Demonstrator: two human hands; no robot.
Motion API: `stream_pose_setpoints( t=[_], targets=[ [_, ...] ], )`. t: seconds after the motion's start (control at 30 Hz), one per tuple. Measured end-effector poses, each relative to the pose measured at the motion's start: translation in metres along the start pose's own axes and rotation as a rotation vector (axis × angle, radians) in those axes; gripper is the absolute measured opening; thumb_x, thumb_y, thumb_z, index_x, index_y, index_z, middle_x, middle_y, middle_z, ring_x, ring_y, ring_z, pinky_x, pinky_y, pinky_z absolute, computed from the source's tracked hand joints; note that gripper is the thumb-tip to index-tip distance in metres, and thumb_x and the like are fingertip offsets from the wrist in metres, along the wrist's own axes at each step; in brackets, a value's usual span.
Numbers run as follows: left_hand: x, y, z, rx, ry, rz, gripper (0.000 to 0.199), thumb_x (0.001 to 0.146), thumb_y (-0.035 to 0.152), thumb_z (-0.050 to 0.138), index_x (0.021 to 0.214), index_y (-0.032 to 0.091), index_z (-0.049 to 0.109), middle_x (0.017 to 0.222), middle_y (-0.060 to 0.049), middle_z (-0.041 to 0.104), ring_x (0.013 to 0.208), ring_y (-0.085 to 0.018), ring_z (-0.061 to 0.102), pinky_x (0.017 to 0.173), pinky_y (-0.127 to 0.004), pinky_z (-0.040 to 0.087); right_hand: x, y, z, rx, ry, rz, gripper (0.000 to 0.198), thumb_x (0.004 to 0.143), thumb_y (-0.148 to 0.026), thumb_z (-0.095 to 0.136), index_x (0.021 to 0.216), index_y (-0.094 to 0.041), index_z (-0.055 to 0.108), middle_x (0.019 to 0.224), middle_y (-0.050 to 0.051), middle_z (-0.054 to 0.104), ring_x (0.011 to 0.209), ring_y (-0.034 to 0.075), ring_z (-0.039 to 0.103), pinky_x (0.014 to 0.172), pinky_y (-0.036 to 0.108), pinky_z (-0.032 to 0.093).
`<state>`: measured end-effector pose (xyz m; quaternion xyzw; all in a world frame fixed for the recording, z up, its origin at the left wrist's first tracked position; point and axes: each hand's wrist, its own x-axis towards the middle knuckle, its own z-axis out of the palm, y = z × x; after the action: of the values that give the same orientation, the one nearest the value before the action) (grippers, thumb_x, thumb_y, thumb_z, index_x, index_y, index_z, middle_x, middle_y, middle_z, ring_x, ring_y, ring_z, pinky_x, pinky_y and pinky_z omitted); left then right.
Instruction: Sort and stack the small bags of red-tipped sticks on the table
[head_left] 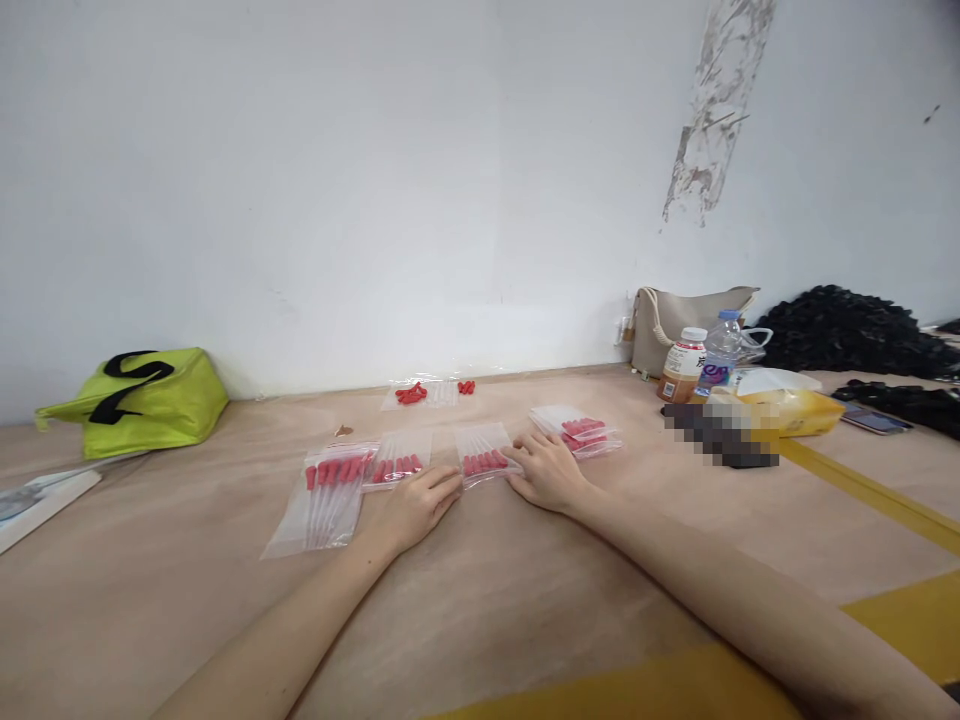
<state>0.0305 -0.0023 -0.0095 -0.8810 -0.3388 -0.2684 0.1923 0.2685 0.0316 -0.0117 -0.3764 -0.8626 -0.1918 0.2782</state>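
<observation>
In front of me lies a clear plastic bag holding a row of what look like slim clear droppers with red bulbs. The closed fingers of my left hand are at its lower left corner. My right hand has its thumb and fingertips at the bag's right edge. Left of it is a similar bag, partly behind my left hand. Farther left, a larger bag lies with its red ends toward the wall. Just beyond my right hand, more red-ended pieces sit in a stacked bag.
Near the wall lies another clear bag with red pieces. A lime-green bag stands at left. At right are a beige bag, two bottles, a yellow packet, a phone and a black heap. Brown paper covers the table.
</observation>
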Motion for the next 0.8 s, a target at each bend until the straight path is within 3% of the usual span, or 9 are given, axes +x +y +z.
stream_pose_setpoints(
  t=[0.17,0.33,0.47,0.53,0.67,0.8],
  targets=[
    [0.01,0.002,0.012,-0.002,-0.048,0.025,0.024,0.087,0.021,0.038,0.103,0.017,0.056,0.103,-0.006,0.059,0.087,-0.015,0.058,0.073,-0.028,0.051,-0.007,0.008,0.01,0.209,0.058,0.155,0.019,0.08,-0.02,0.046,0.088,-0.024,0.062,0.083,0.001,0.059,0.076,0.012,0.053,0.068,0.026,0.034],
    [0.008,-0.002,0.018,0.032,-0.005,0.043,0.023,0.087,0.021,0.038,0.1,0.017,0.057,0.099,-0.006,0.06,0.086,-0.015,0.059,0.072,-0.028,0.051,-0.004,0.0,0.015,0.503,0.106,0.158,0.018,0.081,-0.017,0.043,0.087,-0.02,0.06,0.083,0.003,0.06,0.075,0.012,0.055,0.066,0.023,0.041],
    [0.005,-0.003,0.014,0.062,0.015,0.101,0.023,0.086,0.02,0.039,0.1,0.016,0.057,0.1,-0.006,0.06,0.087,-0.015,0.059,0.072,-0.027,0.051,-0.006,-0.003,0.009,0.633,0.088,0.192,0.018,0.078,-0.017,0.045,0.086,-0.02,0.06,0.079,0.002,0.061,0.07,0.011,0.055,0.063,0.023,0.043],
    [0.004,-0.002,0.011,0.065,0.016,0.128,0.023,0.086,0.018,0.04,0.101,0.015,0.056,0.102,-0.007,0.06,0.088,-0.015,0.058,0.072,-0.026,0.051,-0.009,-0.001,0.004,0.683,0.047,0.139,0.025,0.073,-0.012,0.046,0.094,-0.02,0.059,0.086,0.003,0.061,0.073,0.011,0.056,0.065,0.023,0.044],
    [0.004,-0.001,0.008,0.06,0.011,0.186,0.023,0.086,0.014,0.038,0.1,0.016,0.056,0.101,-0.006,0.061,0.086,-0.014,0.059,0.069,-0.025,0.051,-0.016,0.008,0.001,0.679,-0.01,0.007,0.049,0.064,-0.004,0.046,0.11,-0.021,0.052,0.102,0.004,0.056,0.087,0.013,0.054,0.075,0.025,0.044],
    [0.006,0.003,0.008,-0.017,0.027,0.17,0.023,0.085,0.015,0.039,0.097,0.017,0.058,0.099,-0.005,0.061,0.083,-0.014,0.059,0.069,-0.025,0.051,-0.018,0.012,0.008,0.489,0.045,-0.034,0.033,0.074,-0.011,0.043,0.103,-0.022,0.057,0.097,0.004,0.058,0.085,0.012,0.055,0.074,0.024,0.042]
  ],
)
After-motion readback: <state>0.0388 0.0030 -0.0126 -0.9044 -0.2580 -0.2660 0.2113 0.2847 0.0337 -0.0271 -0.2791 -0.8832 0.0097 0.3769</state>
